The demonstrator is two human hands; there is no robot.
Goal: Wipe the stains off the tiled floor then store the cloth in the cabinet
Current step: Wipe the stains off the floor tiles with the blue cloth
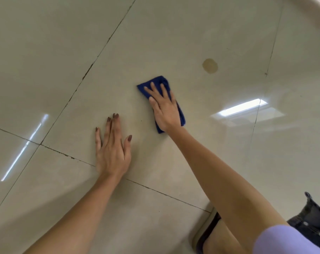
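Note:
A folded dark blue cloth (156, 83) lies flat on the glossy beige tiled floor (155, 33). My right hand (164, 109) presses down on the cloth with its fingers spread over it. A round brownish stain (210, 65) sits on the same tile, up and to the right of the cloth and apart from it. My left hand (112, 149) rests palm down on the bare tile to the lower left, fingers apart, holding nothing. No cabinet is in view.
Dark grout lines (93, 63) cross the floor. Ceiling lights reflect in the tiles at the right (241, 107) and left. My foot in a sandal (208, 231) and dark patterned clothing (313, 217) show at the bottom right. A pale blurred object (318, 4) sits in the top right corner.

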